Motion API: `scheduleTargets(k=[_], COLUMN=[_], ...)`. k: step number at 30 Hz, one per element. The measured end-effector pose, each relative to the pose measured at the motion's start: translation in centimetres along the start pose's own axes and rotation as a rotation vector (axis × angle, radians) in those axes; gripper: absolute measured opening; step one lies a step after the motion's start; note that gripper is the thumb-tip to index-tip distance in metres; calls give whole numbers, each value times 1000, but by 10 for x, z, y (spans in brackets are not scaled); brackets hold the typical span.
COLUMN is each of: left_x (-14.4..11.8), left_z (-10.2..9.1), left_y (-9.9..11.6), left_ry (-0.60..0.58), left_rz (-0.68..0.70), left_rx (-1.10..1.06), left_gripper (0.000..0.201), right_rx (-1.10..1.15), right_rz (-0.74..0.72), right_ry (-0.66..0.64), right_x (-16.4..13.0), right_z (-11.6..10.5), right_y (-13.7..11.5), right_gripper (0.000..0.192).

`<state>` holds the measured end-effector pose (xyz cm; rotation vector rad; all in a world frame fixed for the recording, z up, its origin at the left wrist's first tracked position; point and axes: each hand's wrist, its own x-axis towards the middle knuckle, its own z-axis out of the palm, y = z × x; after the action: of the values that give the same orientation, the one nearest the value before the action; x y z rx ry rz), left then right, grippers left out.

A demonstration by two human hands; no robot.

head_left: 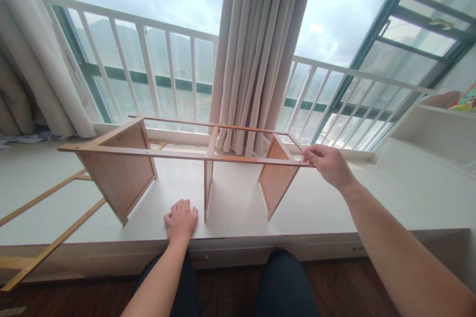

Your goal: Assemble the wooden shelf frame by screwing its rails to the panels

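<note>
A wooden rack with 3 panels stands on the white surface before the curtain, and the right hand has its grip pinched closed at the right end of the near rail, though what sits between the fingertips is too small to tell. The left hand lies open, palm down, on the surface between the left and middle panels; another wooden frame is at far left.

Frame smooth wood; platform matt; curtain cloth.
</note>
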<state>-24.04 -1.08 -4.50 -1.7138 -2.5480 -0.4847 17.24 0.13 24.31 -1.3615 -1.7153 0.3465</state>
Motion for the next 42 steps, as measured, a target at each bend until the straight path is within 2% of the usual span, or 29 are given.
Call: scheduleTargets(k=[26,42], left_x=[-1,0], left_z=[-1,6], left_y=[0,-2], left_ry=[11,31], left_rz=[15,20], left_rx=[1,-11], left_gripper=[40,39], right_rx=[-72,-84], right_rz=[-23,-28], right_ry=[56,81], right_x=[-2,-2], right_z=[2,4], right_y=[-3,-2], right_gripper=[49,46])
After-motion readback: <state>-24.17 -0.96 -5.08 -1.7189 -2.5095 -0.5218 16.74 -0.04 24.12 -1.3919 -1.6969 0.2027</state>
